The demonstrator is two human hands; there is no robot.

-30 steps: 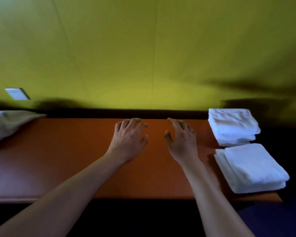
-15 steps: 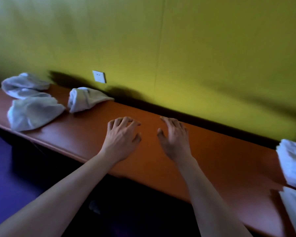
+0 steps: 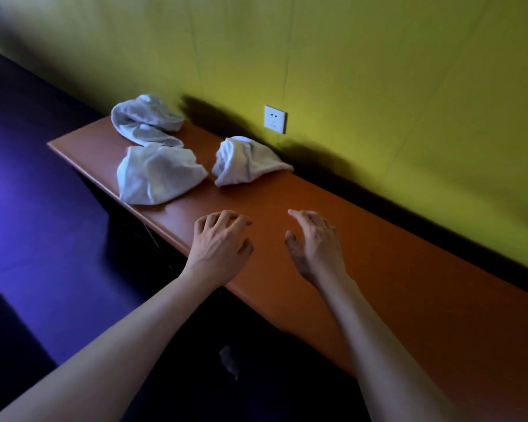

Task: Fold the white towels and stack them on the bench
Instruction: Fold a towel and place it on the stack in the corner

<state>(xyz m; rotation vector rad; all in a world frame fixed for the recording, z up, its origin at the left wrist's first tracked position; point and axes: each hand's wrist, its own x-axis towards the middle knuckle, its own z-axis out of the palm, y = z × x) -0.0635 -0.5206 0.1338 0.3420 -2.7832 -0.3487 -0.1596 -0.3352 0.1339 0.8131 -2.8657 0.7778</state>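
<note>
From the head view, the only one I have, I see my left hand and right hand side by side at the centre of the frame, above the orange table. Both are empty; the fingers of the left are loosely curled downward, those of the right a little straighter and spread. Whether the fingertips touch the wood or hang just over it I cannot tell, since the picture is soft there.

The task's things lie in the upper left of the frame, at the far end of the table. Nearest my hands is a crumpled towel by the wall, just under the wall socket. To its left, at the table's front edge, sits a second bunched towel, and behind that a third, twisted towel. All three are unfolded and near one another.

I judge the hands are held low and ready because the stretch of table beneath them serves as the folding spot; the next move is probably a reach up and left for the nearest towel. No folded stack shows here.
</note>
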